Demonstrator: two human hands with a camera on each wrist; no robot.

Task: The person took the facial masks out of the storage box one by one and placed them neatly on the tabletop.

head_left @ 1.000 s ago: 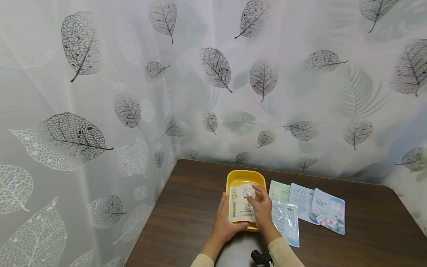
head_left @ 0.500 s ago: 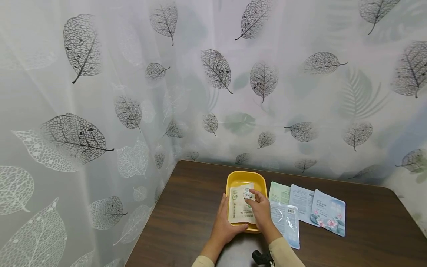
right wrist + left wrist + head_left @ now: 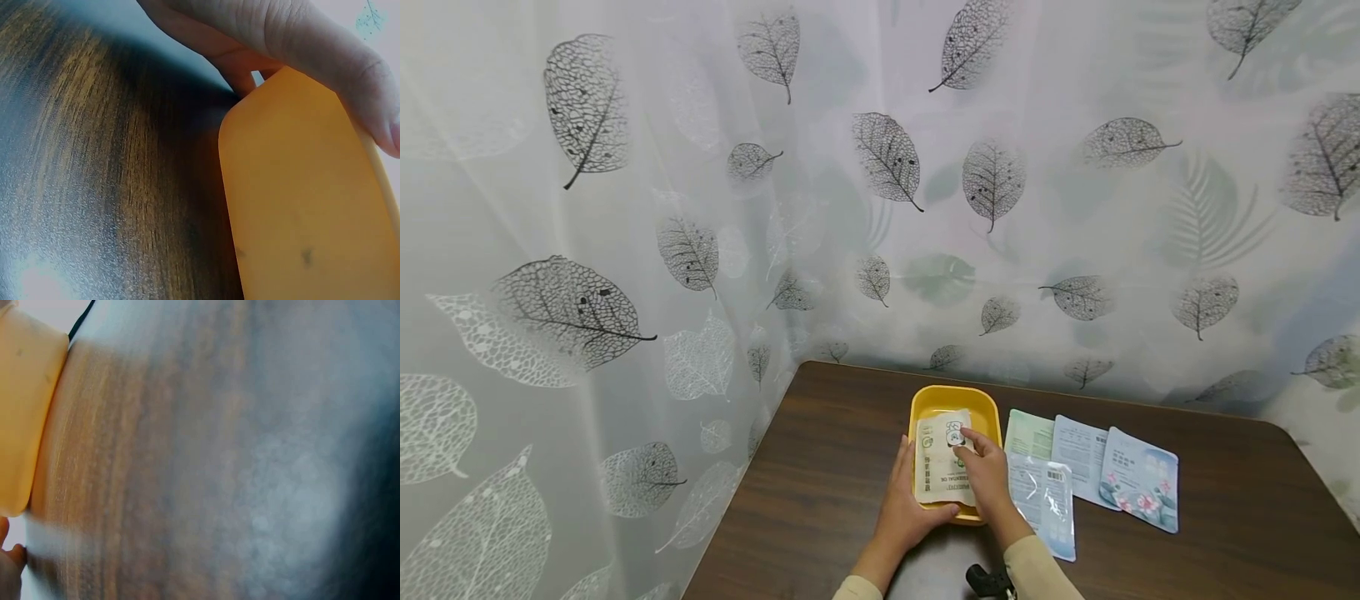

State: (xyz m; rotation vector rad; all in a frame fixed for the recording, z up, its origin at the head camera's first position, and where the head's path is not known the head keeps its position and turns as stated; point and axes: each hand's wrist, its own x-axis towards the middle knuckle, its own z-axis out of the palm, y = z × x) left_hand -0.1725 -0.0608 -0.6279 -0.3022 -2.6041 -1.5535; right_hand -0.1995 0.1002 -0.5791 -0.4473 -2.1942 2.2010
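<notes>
A yellow tray sits on the brown table. In it lies a cream packet with green print and a small cartoon animal. The left hand holds the tray by its left side and front, its thumb along the front rim. Thumb and index finger of the right hand touch the packet's face near the cartoon; whether they pinch it I cannot tell, and the other fingers are hidden. In the right wrist view, a thumb lies over the edge of the tray.
Right of the tray lie a green packet, a shiny silver-blue packet, a pale blue packet and a flowered blue packet, some overlapping. A leaf-printed curtain hangs behind the table.
The right hand's index finger has come down closer to the thumb over the packet. The left hand stays on the tray. The head view has shifted very slightly.
</notes>
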